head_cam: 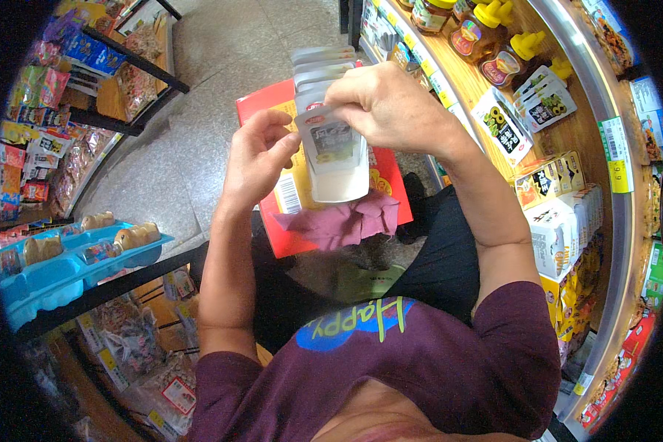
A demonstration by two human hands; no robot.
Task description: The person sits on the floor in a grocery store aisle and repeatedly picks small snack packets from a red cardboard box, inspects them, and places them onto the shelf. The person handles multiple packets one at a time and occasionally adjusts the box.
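My right hand pinches the top corner of a white plastic food packet with a dark printed panel. My left hand is at the packet's left edge, thumb and fingers apart; whether the thumb touches it I cannot tell. Behind the held packet, a row of similar pale packets overlaps away from me. They lie over a red cardboard box with a yellow panel and a barcode. A crumpled pink cloth rests on the box's near end.
On my right, a wooden shelf holds honey bottles, similar packets and small cartons. A blue compartment tray stands at left on a black-edged rack. Snack bags fill the left shelving. Grey tiles form the floor.
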